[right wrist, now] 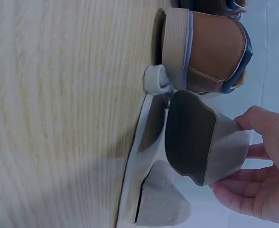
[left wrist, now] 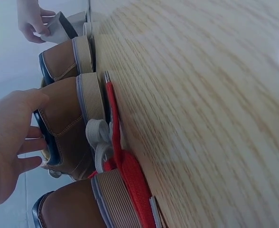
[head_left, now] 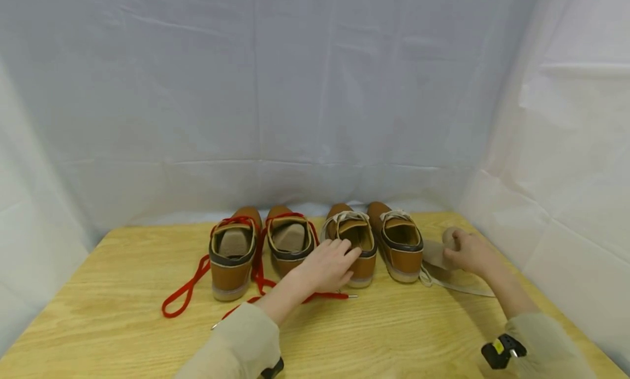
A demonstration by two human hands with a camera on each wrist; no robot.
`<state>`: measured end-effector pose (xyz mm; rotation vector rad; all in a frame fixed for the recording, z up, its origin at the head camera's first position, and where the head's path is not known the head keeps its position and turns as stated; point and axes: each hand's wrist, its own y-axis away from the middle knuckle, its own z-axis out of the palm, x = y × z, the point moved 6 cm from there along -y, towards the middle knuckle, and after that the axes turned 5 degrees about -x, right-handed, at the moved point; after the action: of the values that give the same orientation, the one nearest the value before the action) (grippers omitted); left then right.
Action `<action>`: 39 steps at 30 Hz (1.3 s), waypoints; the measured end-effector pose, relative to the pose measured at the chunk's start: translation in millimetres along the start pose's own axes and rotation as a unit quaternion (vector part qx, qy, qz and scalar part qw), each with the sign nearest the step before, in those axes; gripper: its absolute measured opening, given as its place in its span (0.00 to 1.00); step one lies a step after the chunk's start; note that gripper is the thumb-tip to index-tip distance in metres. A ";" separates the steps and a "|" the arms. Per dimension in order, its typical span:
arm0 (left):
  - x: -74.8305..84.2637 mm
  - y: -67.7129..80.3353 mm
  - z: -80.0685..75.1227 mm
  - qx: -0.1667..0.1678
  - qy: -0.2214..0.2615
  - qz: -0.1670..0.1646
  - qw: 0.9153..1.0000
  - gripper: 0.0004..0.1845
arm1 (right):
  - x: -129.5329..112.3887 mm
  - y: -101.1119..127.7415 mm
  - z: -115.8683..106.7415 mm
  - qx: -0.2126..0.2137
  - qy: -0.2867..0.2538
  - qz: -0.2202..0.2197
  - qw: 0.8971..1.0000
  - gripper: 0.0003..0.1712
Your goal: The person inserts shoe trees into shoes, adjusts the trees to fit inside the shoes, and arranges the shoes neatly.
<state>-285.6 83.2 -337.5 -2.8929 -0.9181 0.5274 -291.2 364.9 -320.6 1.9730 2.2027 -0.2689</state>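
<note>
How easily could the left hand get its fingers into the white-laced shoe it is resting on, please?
Probably easily: the left hand already rests on the heel rim of the white-laced shoe, whose opening looks empty, with nothing over it.

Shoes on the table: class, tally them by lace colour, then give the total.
Red-laced shoes: 2
White-laced shoes: 2
Total: 4 shoes

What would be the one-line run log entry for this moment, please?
left hand: rests on heel of cream-laced shoe | right hand: holds beige insole beside right-most shoe | table: two red-laced shoes at left
</note>
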 end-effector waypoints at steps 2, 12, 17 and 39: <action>0.1 0.0 0.2 0.000 0.000 0.001 1.000 0.25 | -1.7 1.6 -3.1 0.005 0.010 0.001 1.000 0.34; 0.3 0.9 0.4 0.016 0.001 0.001 1.000 0.26 | 0.2 6.8 -18.1 0.007 0.029 0.014 0.999 0.33; 0.1 1.1 -0.3 0.019 -0.002 0.003 1.000 0.25 | 0.0 9.0 -26.5 0.013 0.032 0.009 0.999 0.32; 0.2 0.9 -0.7 0.014 -0.001 0.005 1.000 0.25 | -9.0 21.6 -54.6 0.008 0.038 0.027 0.999 0.33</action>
<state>-284.7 82.6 -337.1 -2.8735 -0.8910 0.5396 -269.2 372.0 -265.9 2.0804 2.1957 -0.2064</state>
